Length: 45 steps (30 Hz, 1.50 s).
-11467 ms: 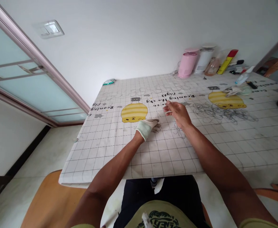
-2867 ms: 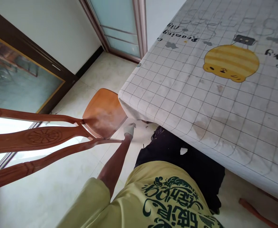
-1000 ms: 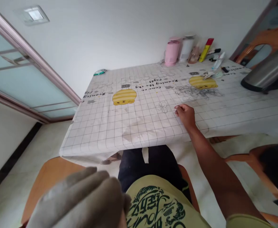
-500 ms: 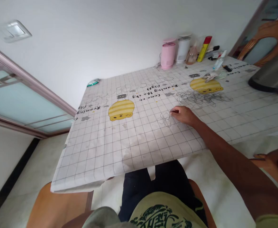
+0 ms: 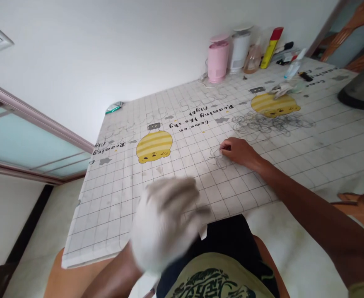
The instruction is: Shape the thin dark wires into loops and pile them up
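Note:
My right hand (image 5: 239, 152), bare, is closed in a pinch on a thin wire shaped into loops (image 5: 215, 159). The loops lie on or just above the checked tablecloth (image 5: 188, 165), left of the fingertips. Just beyond that hand, a tangled heap of thin wire pieces (image 5: 262, 124) rests on the cloth. My left hand (image 5: 169, 219) wears a white knitted glove and is over the near edge of the table, blurred by motion. Its thumb stands apart from the fingers, and I see nothing held in it.
Along the wall stand a pink cylinder (image 5: 218, 60), a white cylinder (image 5: 239, 49), a bottle (image 5: 252, 60) and a yellow can with a red cap (image 5: 271, 49). A clear spray bottle (image 5: 294, 65) and crumpled white material (image 5: 284, 87) lie nearer. A dark metal vessel (image 5: 362, 89) is at the right.
My gloved left hand has risen into view over the near table edge. My right hand keeps its pinch on the wire and has hardly moved. The view has shifted slightly.

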{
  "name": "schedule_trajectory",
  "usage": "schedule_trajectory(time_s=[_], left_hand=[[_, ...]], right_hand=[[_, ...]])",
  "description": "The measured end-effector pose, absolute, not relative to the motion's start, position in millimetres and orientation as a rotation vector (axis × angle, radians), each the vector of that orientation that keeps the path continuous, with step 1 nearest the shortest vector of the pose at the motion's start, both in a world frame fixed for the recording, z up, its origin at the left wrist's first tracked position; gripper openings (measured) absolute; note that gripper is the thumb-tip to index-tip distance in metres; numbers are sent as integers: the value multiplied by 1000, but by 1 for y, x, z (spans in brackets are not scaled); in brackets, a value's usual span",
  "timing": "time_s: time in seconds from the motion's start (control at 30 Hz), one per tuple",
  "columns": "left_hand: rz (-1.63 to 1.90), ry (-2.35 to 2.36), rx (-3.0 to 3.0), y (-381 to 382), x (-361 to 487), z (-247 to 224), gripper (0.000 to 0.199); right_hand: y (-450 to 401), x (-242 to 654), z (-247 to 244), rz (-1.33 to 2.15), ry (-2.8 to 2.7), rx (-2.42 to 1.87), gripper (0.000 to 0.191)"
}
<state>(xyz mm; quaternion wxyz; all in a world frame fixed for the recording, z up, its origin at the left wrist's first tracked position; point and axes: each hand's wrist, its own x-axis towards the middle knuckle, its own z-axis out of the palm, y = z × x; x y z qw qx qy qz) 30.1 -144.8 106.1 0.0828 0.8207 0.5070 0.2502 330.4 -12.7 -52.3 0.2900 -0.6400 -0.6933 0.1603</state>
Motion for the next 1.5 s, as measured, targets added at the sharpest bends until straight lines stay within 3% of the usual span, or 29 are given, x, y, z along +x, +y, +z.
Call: schedule_trajectory(time_s=[0.1, 0.2, 0.4, 0.47, 0.63, 0.9, 1.13, 1.5], left_hand=[[761, 1594, 2150, -77, 58, 66, 37], [490, 1629, 1901, -24, 88, 22, 43], [204, 1576, 1993, 12, 128, -24, 25], [223, 1541, 2043, 11, 132, -28, 14], [367, 1499, 1947, 6, 128, -31, 14], [674, 1457, 1638, 7, 112, -23, 13], [797, 1469, 1562, 12, 102, -16, 15], [835, 1331, 1456, 15, 95, -9, 16]], right_hand=[[-14, 329, -54, 368, -1840, -1717, 5], [-17, 329, -60, 266, -1877, -1685, 5], [-22, 330, -66, 193, -1911, -1627, 8], [-23, 330, -65, 196, -1904, -1629, 10], [-25, 330, -59, 278, -1817, -1619, 20], [-28, 332, -42, 891, -1353, -1386, 43], [-37, 322, -40, 639, -1528, -1560, 36], [-23, 286, -44, 490, -1540, -1610, 43]])
